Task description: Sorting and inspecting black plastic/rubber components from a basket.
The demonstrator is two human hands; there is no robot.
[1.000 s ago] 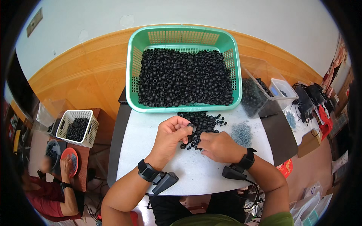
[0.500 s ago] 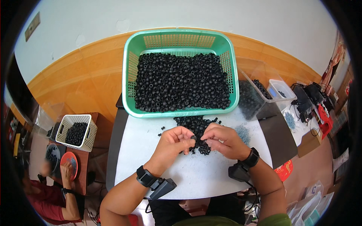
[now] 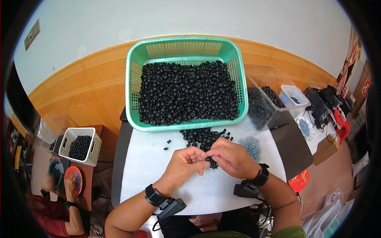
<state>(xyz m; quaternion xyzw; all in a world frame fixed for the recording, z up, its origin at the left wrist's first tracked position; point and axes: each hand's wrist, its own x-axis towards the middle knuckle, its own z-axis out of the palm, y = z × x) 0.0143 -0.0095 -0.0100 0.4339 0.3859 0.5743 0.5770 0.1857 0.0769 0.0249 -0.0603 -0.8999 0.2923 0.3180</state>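
My left hand [image 3: 183,166] and my right hand [image 3: 232,158] meet with closed fingertips over the near end of a heap of small black hollow parts [image 3: 200,137]. A small black rounded part [image 3: 208,159] shows at my left fingertips, pinched there. The right fingertips press against the left ones; whatever they grip is hidden. Just beyond my right hand lies a heap of tiny pale-blue pieces [image 3: 251,147]. Behind the black heap stands a green basket [image 3: 186,127], filled with more of the black parts.
All this rests on a white-covered table [image 3: 139,174]. A clear plastic bin [image 3: 265,113] of black parts and a white tub [image 3: 291,90] stand right. At left, a co-worker's hand [image 3: 70,184] is over a red bowl [image 3: 80,189], near a cream basket [image 3: 93,152].
My right hand has moved left until its fingertips touch the left hand's. The whole view has shifted slightly, and the pale-blue heap shows more fully.
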